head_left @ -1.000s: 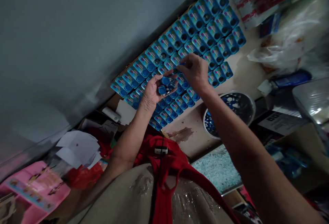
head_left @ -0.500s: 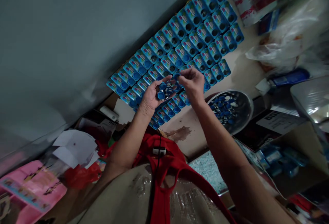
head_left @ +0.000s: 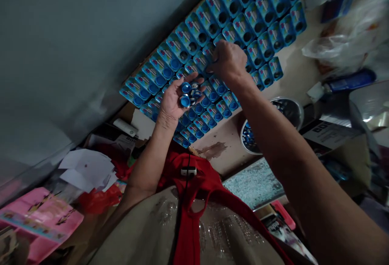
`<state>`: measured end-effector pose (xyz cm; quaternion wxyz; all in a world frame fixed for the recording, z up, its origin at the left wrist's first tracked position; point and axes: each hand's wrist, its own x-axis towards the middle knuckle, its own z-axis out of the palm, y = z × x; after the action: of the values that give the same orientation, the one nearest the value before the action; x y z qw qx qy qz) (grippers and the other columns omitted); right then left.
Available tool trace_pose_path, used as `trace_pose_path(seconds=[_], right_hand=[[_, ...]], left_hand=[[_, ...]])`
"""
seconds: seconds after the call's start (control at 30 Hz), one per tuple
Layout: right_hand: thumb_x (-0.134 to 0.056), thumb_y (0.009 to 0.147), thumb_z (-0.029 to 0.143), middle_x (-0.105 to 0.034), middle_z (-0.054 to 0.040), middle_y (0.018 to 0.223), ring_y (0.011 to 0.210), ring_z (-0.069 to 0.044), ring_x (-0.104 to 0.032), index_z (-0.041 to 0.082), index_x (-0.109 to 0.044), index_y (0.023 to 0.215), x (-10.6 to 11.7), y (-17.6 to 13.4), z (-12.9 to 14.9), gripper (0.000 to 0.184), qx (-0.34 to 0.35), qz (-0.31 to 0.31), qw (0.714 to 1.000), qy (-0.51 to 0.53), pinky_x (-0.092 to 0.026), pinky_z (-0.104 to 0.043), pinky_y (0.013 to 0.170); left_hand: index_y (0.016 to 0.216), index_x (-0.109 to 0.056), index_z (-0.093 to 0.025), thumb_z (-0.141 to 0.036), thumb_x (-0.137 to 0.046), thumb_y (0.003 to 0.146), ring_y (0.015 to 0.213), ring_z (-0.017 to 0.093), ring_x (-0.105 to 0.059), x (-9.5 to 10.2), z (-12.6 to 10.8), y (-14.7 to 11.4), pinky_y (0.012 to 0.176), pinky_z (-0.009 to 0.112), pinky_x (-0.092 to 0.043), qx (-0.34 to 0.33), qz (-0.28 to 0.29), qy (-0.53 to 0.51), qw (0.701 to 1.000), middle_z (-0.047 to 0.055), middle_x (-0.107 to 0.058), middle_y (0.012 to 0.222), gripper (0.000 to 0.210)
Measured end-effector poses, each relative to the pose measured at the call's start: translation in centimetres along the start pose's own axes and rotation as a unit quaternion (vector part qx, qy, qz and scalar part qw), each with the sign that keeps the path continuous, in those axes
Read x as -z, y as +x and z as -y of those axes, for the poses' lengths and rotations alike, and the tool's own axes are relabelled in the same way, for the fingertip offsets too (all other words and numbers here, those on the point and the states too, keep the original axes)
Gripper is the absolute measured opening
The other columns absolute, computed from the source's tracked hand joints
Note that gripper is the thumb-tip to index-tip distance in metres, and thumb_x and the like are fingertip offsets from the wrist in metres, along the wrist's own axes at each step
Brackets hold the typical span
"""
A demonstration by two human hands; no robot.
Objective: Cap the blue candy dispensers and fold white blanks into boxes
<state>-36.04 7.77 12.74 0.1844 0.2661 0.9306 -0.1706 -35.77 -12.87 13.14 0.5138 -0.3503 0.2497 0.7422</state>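
Note:
Palm up, my left hand [head_left: 170, 102] cups several small round blue-and-silver caps [head_left: 185, 101], its fingers slightly curled under them. Rows of blue printed packs [head_left: 197, 24] lie beneath both hands, each with a round recess at one end. Blue discs show in the recesses of the nearer and left packs, while many farther ones look dark. My right hand [head_left: 230, 61] is closed and reaches down onto the packs in the middle rows. Its fingertips point away from me, so whatever they pinch is hidden.
A metal bowl [head_left: 301, 115] of similar caps stands to the right, partly behind my right forearm. Beyond it lie a blue can-like tube [head_left: 349, 86] and clear plastic bags [head_left: 358, 50]. A grey wall [head_left: 75, 46] borders the left. White papers [head_left: 86, 169] and a pink package [head_left: 39, 220] lie lower left.
My right hand has left the side of my left hand and moved farther out over the packs. The left hand still holds its caps. The view has shifted closer to the packs.

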Motion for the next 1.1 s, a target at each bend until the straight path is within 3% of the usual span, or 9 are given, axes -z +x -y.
trace_pose_path(seconds=[0.1,0.23,0.33,0.47,0.57,0.7,0.9,1.03,1.1], right_hand=[[-0.085,0.076,0.022,-0.070,-0.0055,0.096,0.098,-0.029,-0.067,0.022,-0.064,0.093,0.6,-1.3,0.2,0.027,0.006,-0.005,1.000,0.016,-0.051,-0.045,0.090],[-0.070,0.091,0.028,-0.068,-0.0042,0.090,0.090,-0.023,-0.064,0.025,-0.067,0.094,-0.6,-6.3,-0.1,0.005,0.073,-0.059,0.988,0.125,-0.052,-0.038,0.086],[-0.068,0.094,0.034,-0.067,-0.0040,0.093,0.089,-0.022,-0.064,0.027,-0.070,0.096,-2.3,-9.8,-0.4,0.008,0.160,-0.086,0.966,0.186,-0.053,-0.035,0.082],[-0.064,0.095,0.028,-0.065,-0.0034,0.086,0.083,-0.020,-0.064,0.025,-0.069,0.085,-4.2,-11.3,-0.3,0.011,0.218,-0.142,0.936,0.236,-0.051,-0.033,0.078],[-0.064,0.092,0.024,-0.064,-0.0014,0.083,0.080,-0.017,-0.062,0.024,-0.066,0.083,-4.5,-11.0,-0.3,0.009,0.210,-0.164,0.918,0.294,-0.051,-0.031,0.074],[-0.060,0.086,0.019,-0.064,0.0018,0.078,0.072,-0.015,-0.059,0.024,-0.066,0.090,-4.1,-9.0,-0.9,0.009,0.124,-0.167,0.918,0.336,-0.051,-0.029,0.068],[-0.061,0.082,0.019,-0.068,-0.0043,0.092,0.087,-0.022,-0.065,0.024,-0.069,0.086,-4.3,-4.6,-0.5,0.011,0.101,-0.099,0.973,0.180,-0.054,-0.037,0.079],[-0.067,0.085,0.023,-0.068,-0.0057,0.103,0.097,-0.026,-0.065,0.024,-0.066,0.088,-4.4,-3.1,0.2,0.003,0.088,-0.056,0.990,0.093,-0.054,-0.041,0.083],[-0.073,0.085,0.028,-0.068,-0.0056,0.100,0.099,-0.028,-0.064,0.024,-0.064,0.089,-4.4,-2.2,0.4,0.011,0.085,-0.051,0.992,0.074,-0.053,-0.044,0.087]], left_hand=[[0.138,-0.068,-0.021,-0.038,-0.054,0.102,0.121,0.030,-0.074,-0.3,0.3,-0.3,0.104,0.046,-0.061,-0.024,-0.016,-0.018,0.999,0.008,-0.080,0.121,0.041],[0.140,-0.067,-0.021,-0.033,-0.051,0.104,0.124,0.029,-0.072,-0.6,0.7,-0.7,0.107,0.043,-0.059,-0.058,-0.017,-0.018,0.998,0.008,-0.079,0.124,0.042],[0.141,-0.067,-0.021,-0.032,-0.046,0.105,0.128,0.028,-0.070,-0.7,1.2,-0.5,0.107,0.040,-0.059,-0.082,-0.024,-0.010,0.996,0.006,-0.078,0.127,0.043],[0.142,-0.066,-0.023,-0.032,-0.042,0.106,0.130,0.026,-0.069,-0.8,2.0,-0.3,0.106,0.038,-0.060,-0.077,-0.029,0.012,0.997,0.005,-0.077,0.131,0.044],[0.143,-0.065,-0.024,-0.034,-0.044,0.105,0.128,0.027,-0.070,-0.5,2.0,-0.7,0.107,0.041,-0.059,-0.078,-0.029,0.018,0.996,0.006,-0.077,0.130,0.044],[0.143,-0.064,-0.025,-0.034,-0.047,0.104,0.127,0.025,-0.071,0.3,1.1,-1.5,0.111,0.043,-0.057,-0.100,-0.030,0.007,0.994,0.006,-0.077,0.129,0.043],[0.140,-0.065,-0.023,-0.035,-0.040,0.108,0.131,0.025,-0.068,0.6,-0.7,-2.0,0.114,0.044,-0.054,-0.126,-0.014,-0.014,0.992,0.006,-0.078,0.128,0.042],[0.140,-0.065,-0.024,-0.036,-0.040,0.108,0.135,0.026,-0.065,0.3,-1.4,-1.6,0.114,0.046,-0.054,-0.117,-0.022,-0.014,0.993,0.005,-0.077,0.129,0.042],[0.140,-0.065,-0.024,-0.036,-0.041,0.108,0.135,0.027,-0.065,0.2,-1.7,-1.3,0.113,0.046,-0.054,-0.109,-0.026,-0.013,0.994,0.005,-0.077,0.129,0.042]])
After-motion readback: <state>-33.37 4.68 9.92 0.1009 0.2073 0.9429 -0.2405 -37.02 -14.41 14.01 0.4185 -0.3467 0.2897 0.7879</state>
